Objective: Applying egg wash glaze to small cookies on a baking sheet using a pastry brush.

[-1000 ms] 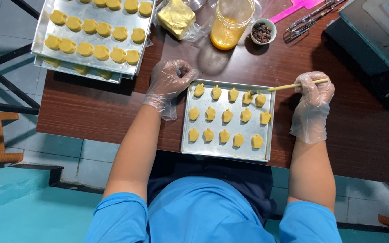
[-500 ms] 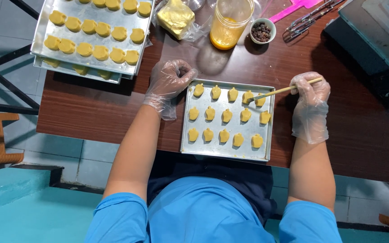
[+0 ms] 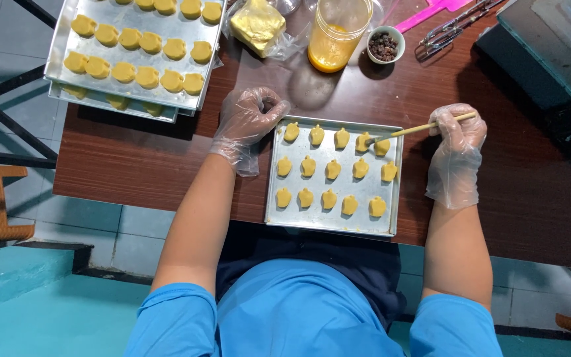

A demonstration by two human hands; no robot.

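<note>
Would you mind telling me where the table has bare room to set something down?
Bare wood lies left of the small baking tray, below the stacked trays, and right of the right hand. The back edge is crowded: jar, raisin bowl, wrapped dough.

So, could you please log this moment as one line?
left hand: resting on tray corner | right hand: holding brush | brush tip: on cookie, top row
</note>
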